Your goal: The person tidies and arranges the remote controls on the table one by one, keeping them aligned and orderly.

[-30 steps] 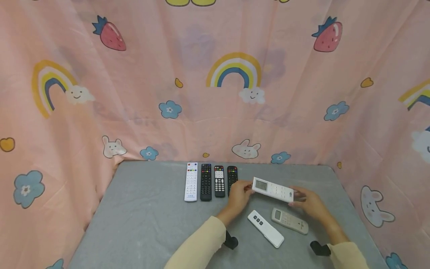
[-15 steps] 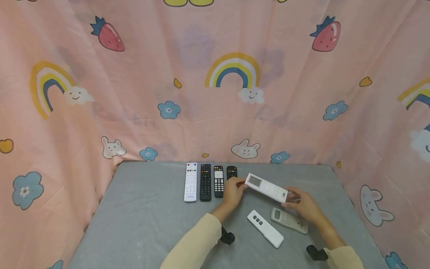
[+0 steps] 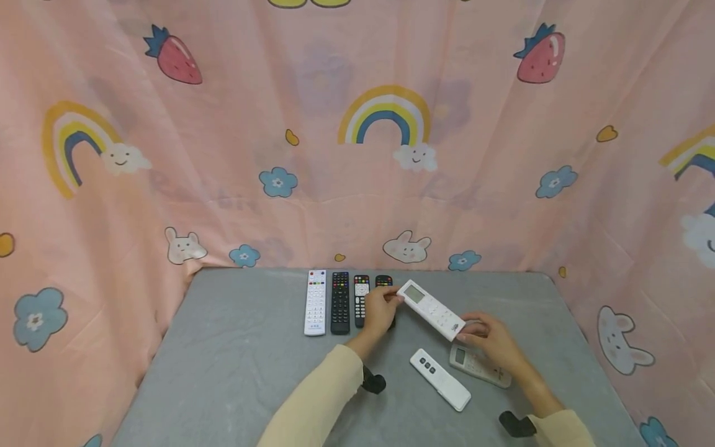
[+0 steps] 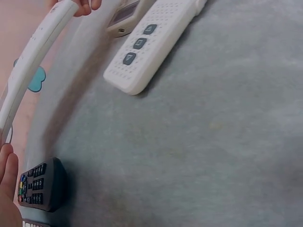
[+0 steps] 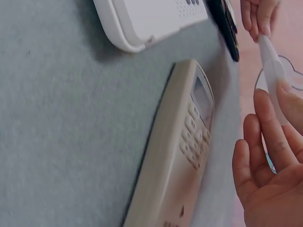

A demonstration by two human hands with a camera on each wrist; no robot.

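White remote [image 3: 431, 308] with display — held above the grey tabletop [image 3: 234, 360], slanted, screen end toward the row of four remotes [image 3: 346, 301] at the far edge. Left hand [image 3: 380, 310] pinches the screen end, right hand [image 3: 486, 338] pinches the button end; a grip at each end probably steadies its angle beside the row. Slim, white, small grey screen, pale keys. Two more remotes [image 3: 441, 379] lie beneath, near the right hand.

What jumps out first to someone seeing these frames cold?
Both hands, left hand and right hand, hold a white display remote by its ends above the grey table. Four remotes stand in a row at the back edge, two more white remotes lie near the right hand.
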